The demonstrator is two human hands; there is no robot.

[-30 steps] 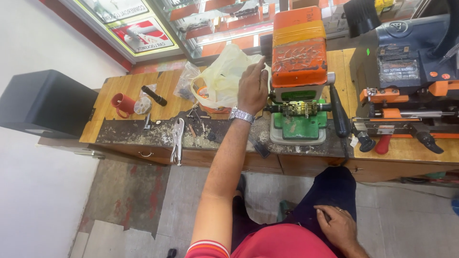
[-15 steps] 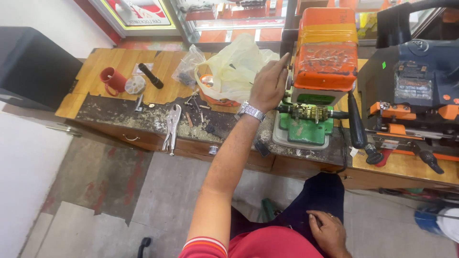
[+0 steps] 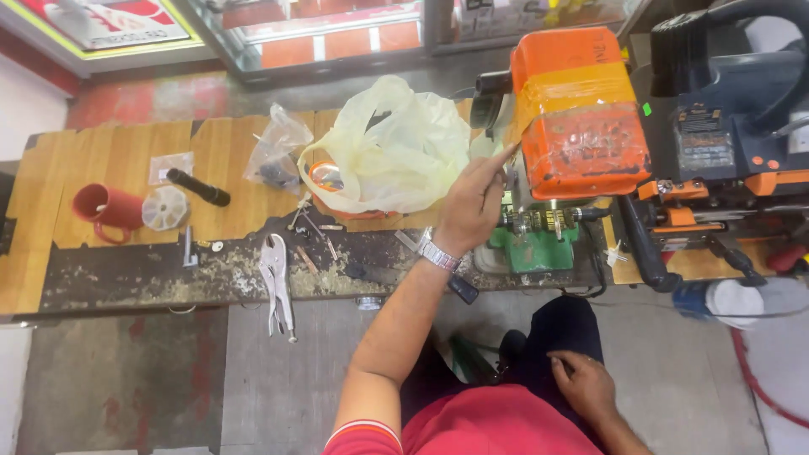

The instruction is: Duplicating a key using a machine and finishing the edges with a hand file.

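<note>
My left hand (image 3: 474,205), with a metal wristwatch (image 3: 438,251) on the wrist, reaches over the workbench to the left side of a machine with an orange cover (image 3: 577,109) and a green base (image 3: 535,248). The fingers are drawn together and the fingertips touch the cover's lower left edge. Whether they pinch something small is hidden. A pale yellow plastic bag (image 3: 396,147) lies just left of that hand. My right hand (image 3: 581,383) rests on my dark trouser leg, fingers loose, holding nothing.
On the wooden bench (image 3: 101,160) lie locking pliers (image 3: 275,286), a red mug (image 3: 101,206), a white ribbed disc (image 3: 164,208), a black cylinder (image 3: 198,187) and a small clear bag (image 3: 274,156). A blue and black machine (image 3: 733,109) stands at the right. Metal filings cover the bench's front strip.
The view has swung right and tilted down. My left hand has stayed by the orange machine's left side, shifting from the bag's edge toward the cover. The right hand still rests on my leg.
</note>
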